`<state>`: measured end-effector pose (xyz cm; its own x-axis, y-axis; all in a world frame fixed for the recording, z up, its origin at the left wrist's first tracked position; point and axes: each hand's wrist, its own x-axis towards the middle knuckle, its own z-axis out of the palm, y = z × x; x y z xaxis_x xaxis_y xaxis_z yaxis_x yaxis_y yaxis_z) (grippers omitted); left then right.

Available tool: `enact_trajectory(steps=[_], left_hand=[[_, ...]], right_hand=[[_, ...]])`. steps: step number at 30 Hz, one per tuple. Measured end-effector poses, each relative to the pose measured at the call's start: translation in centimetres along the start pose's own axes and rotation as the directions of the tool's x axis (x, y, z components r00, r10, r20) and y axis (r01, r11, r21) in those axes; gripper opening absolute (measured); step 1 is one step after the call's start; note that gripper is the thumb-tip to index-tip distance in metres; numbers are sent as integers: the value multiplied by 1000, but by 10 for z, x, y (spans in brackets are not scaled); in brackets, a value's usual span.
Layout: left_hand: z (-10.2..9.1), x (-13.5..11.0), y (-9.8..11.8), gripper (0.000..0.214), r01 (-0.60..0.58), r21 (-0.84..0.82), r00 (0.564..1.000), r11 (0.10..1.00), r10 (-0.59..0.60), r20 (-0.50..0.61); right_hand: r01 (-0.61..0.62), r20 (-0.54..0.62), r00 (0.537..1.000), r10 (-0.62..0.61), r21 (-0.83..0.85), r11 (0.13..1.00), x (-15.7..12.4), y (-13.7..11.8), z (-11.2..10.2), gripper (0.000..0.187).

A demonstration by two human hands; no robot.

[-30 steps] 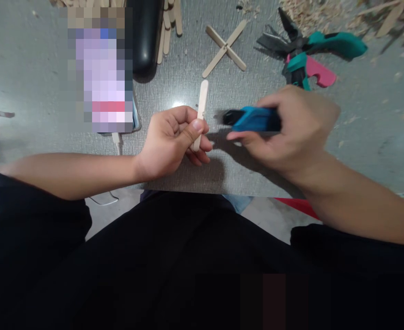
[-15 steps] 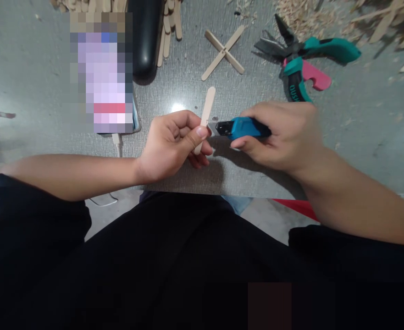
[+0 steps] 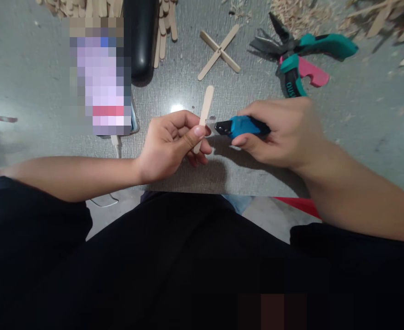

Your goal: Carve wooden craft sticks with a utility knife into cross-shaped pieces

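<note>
Between the thumb and fingers of my left hand (image 3: 169,144) is a wooden popsicle stick (image 3: 207,103), its rounded end pointing up and away. A small notch shows in the stick's right edge, just above my thumb. My right hand (image 3: 280,133) is wrapped round a blue and black utility knife (image 3: 245,127). Its blade points left at the notch; whether the tip touches the wood I cannot tell. Just beyond lies a cross of two popsicle sticks (image 3: 219,49), joined at the middle.
Teal-handled pliers (image 3: 329,46) lie at the right over a pink plastic piece (image 3: 313,72). Wood shavings (image 3: 301,16) and more sticks (image 3: 380,20) are behind. At the left are a blurred-out phone (image 3: 102,82) with a cable, a black case (image 3: 138,41) and piled sticks (image 3: 165,32).
The knife's blade has drawn slightly away from the thumb and turned a little at the notch. My left hand keeps its hold on the stick. The whole view has shifted slightly.
</note>
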<state>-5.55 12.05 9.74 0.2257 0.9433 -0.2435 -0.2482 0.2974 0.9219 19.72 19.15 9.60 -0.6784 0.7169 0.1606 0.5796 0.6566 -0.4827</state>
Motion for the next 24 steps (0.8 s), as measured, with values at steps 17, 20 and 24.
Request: enact_trajectory(steps=[17,20,24], left_hand=[[-1,1,0,55,15,-42,999,999,-13,50],[-1,1,1,55,33,-54,996,998,-29,80],[-2,1,2,57,63,-55,988,997,-54,143]], right_hand=[[35,-28,999,-32,85,996,0,2,1,76],[36,-28,999,-34,85,996,0,4,3,74],[95,-84,992,-91,48,994,1,5,6,72]])
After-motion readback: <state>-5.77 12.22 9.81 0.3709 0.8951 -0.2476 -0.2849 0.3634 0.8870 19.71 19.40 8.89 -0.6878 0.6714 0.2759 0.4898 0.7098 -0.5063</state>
